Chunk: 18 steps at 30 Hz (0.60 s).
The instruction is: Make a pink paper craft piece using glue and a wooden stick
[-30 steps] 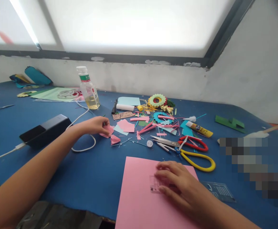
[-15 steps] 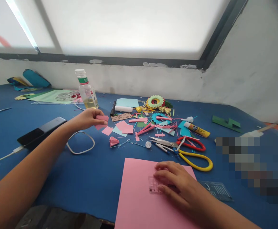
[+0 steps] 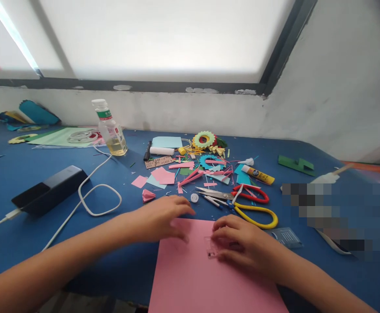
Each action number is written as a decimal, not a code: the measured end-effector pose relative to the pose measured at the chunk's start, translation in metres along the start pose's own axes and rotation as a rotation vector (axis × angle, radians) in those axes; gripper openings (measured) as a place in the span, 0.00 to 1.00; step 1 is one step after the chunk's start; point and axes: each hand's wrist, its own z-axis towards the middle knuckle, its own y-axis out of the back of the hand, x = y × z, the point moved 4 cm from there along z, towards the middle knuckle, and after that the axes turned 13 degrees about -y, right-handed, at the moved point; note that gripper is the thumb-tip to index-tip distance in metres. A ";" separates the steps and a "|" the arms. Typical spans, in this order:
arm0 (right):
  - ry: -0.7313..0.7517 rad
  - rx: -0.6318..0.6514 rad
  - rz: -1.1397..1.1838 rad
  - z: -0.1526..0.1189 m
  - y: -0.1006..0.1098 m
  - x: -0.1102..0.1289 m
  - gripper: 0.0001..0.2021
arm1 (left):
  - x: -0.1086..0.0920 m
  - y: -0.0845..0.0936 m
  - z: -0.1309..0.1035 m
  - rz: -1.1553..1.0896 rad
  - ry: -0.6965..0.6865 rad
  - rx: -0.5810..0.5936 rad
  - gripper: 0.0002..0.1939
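A large sheet of pink paper (image 3: 190, 278) lies in front of me. My right hand (image 3: 242, 243) rests on it, fingers bent around a small clear plastic stencil (image 3: 210, 248) lying flat on the sheet; the hand covers much of the stencil. My left hand (image 3: 163, 219) is over the sheet's upper left corner, slightly blurred, with fingers and thumb apart. No separate piece of paper can be made out in it. Just beyond the left hand sits a folded pink paper piece (image 3: 148, 196). Scissors (image 3: 238, 200) with red and yellow handles lie beyond my right hand.
Paper scraps (image 3: 163, 176), a glue stick (image 3: 258, 174) and a black marker (image 3: 147, 151) lie farther back. At the left are a bottle (image 3: 111, 134), a black device (image 3: 51, 189) and a white cable (image 3: 100, 214). Another clear stencil (image 3: 287, 237) lies right of the sheet.
My left hand has come right and nearer, from the scraps to the pink sheet. The small pink paper it pinched no longer shows. My right hand stays at the stencil. The view has shifted slightly.
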 end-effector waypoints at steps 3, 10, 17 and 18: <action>0.017 -0.011 -0.032 0.003 0.005 0.002 0.07 | 0.033 0.030 0.004 0.082 0.200 -0.069 0.20; 0.113 0.054 -0.008 0.011 0.006 0.019 0.08 | 0.102 0.053 0.030 0.034 0.390 0.073 0.16; -0.059 -0.042 0.277 0.015 0.004 0.004 0.11 | 0.072 0.069 0.034 -0.219 0.365 -0.053 0.10; -0.107 -0.051 0.346 0.015 0.003 0.001 0.14 | 0.059 0.066 0.034 -0.282 0.332 -0.102 0.13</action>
